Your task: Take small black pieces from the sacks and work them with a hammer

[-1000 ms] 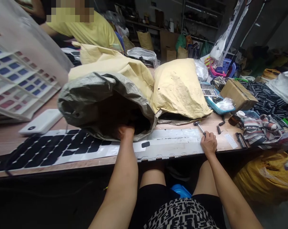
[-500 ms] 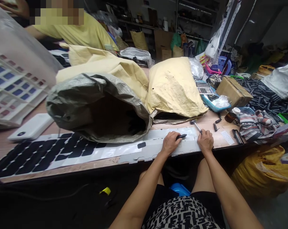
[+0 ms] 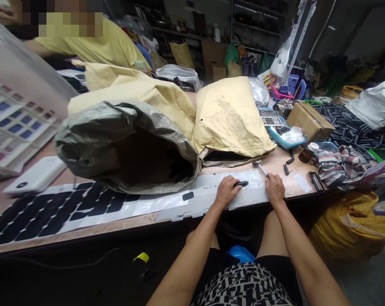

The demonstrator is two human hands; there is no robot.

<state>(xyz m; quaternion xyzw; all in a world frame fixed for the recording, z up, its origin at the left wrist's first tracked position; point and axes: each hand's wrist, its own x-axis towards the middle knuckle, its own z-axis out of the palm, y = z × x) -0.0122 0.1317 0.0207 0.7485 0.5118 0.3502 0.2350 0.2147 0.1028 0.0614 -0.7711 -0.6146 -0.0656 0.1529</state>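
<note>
My left hand (image 3: pixel 226 191) is closed around a small black part (image 3: pixel 241 184), whose end points to the right, low over a pale board (image 3: pixel 205 197) at the table's edge. My right hand (image 3: pixel 275 187) grips the handle of a small hammer (image 3: pixel 261 169); its metal head lies up and left of the fingers, near a stuffed yellow sack (image 3: pixel 230 117). A single dark rounded piece (image 3: pixel 188 196) rests on the board to the left of my left hand.
An open sack (image 3: pixel 125 144) gapes at left beside rows of black pieces (image 3: pixel 42 212). A white crate (image 3: pixel 10 127) stands far left, near a person in yellow (image 3: pixel 112 44). At right are a carton (image 3: pixel 310 121), a brown bottle (image 3: pixel 306 154) and striped cloth (image 3: pixel 335 168).
The view has shifted slightly, so the sacks and table items sit a little further left. Both hands keep their holds and have barely moved.
</note>
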